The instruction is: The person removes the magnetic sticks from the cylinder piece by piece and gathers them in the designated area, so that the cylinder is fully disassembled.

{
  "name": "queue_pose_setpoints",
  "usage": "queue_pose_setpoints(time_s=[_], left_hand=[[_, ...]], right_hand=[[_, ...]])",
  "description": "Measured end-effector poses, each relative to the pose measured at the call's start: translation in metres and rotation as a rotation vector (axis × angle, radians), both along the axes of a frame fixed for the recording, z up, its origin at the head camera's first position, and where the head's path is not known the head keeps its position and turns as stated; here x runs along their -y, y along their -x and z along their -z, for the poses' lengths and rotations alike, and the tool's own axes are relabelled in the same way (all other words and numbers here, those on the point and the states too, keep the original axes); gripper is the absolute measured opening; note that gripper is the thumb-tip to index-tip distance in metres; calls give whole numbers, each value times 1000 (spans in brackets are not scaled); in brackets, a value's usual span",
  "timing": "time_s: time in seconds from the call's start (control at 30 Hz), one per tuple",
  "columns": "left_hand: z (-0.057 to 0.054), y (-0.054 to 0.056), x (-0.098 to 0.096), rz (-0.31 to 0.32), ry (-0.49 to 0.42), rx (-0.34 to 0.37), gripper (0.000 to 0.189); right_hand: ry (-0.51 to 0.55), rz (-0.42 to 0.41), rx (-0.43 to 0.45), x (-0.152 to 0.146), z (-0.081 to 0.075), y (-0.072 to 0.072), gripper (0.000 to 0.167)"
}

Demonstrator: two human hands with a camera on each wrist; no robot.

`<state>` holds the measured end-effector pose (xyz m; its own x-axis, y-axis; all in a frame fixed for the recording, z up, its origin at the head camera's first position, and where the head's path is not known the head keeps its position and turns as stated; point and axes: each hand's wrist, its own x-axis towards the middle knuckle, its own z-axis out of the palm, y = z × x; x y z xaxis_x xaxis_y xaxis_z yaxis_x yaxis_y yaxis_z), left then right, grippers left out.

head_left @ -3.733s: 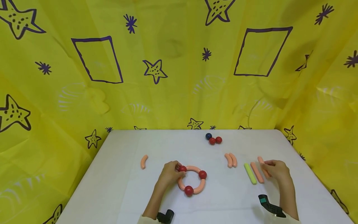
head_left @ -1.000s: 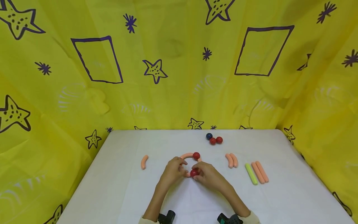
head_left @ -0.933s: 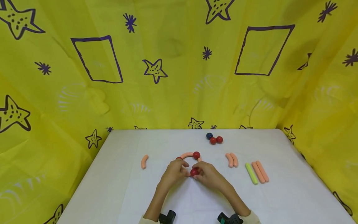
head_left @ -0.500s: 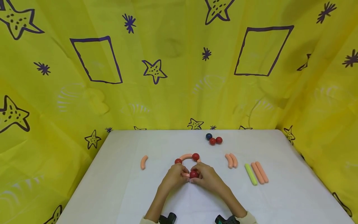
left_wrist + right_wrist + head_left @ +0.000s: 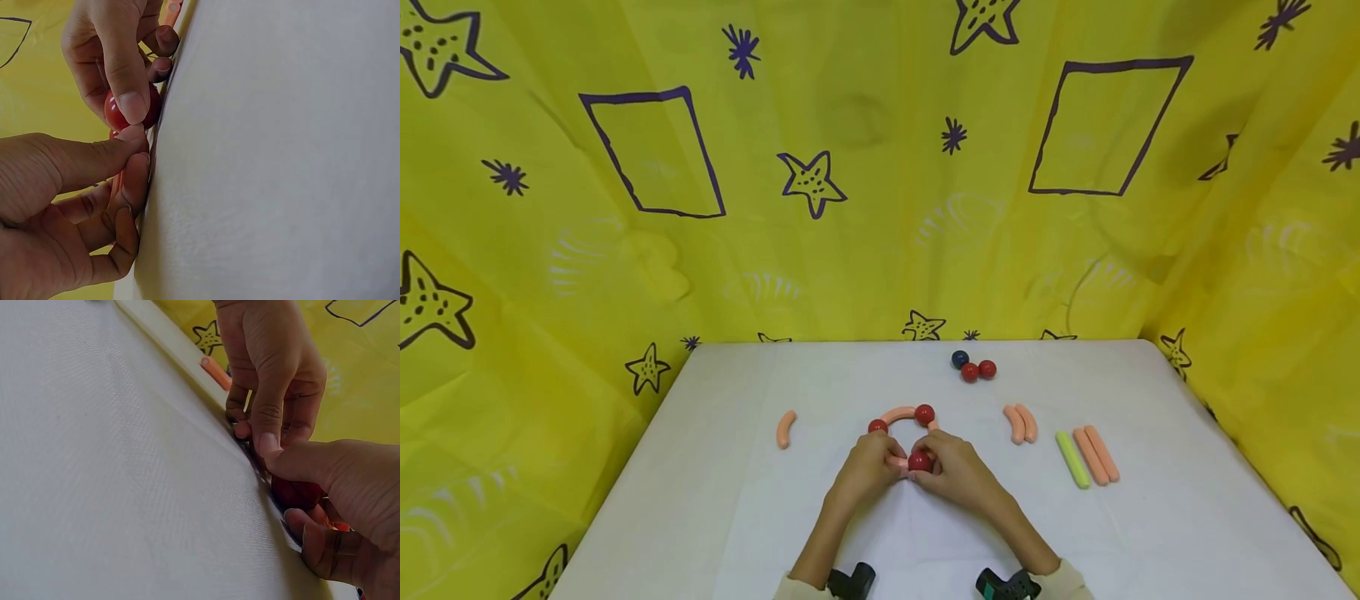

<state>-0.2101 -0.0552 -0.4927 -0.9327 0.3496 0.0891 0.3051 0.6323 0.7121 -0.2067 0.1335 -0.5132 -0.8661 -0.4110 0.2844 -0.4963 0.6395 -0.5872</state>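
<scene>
On the white table, curved peach sticks and red balls are joined in a ring, with one red ball [image 5: 924, 414] at its far side and a second ball [image 5: 877, 427] at its left. A curved stick [image 5: 898, 413] bridges those two. My left hand [image 5: 867, 473] pinches the near curved peach stick [image 5: 897, 462] between thumb and fingers, right beside the near red ball [image 5: 919, 462]. That ball is gripped by my right hand [image 5: 961, 473], its thumb against the ball in the left wrist view. The thumbs meet at the joint, and the hands hide the ring's near sides.
A loose curved stick [image 5: 786, 429] lies to the left. Two curved sticks [image 5: 1019, 423] lie right of the ring, then a green straight stick [image 5: 1072, 459] and two straight peach sticks [image 5: 1096, 455]. Farther back sit a dark blue ball [image 5: 960, 359] and two red balls [image 5: 979, 371].
My right hand has left a straight peach stick at the right and come to the ring's near ball. The ring has turned and shifted away. My left fingers have closed on the near curved stick.
</scene>
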Motion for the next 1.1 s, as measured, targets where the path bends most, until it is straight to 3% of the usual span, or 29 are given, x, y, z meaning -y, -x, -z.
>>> queue_pose_setpoints(time_s=[0.23,0.5,1.1], left_hand=[[-6,0,0,13,-2,-28,6],[-2,0,5,3,36,-42,12],[1,4,8,28,29,33,5]], right_hand=[[-14,-30,-29,-1,-1,2,25],[18,-43,84,-7,-3,4,25],[9,-111,119,-14,-5,3,28]])
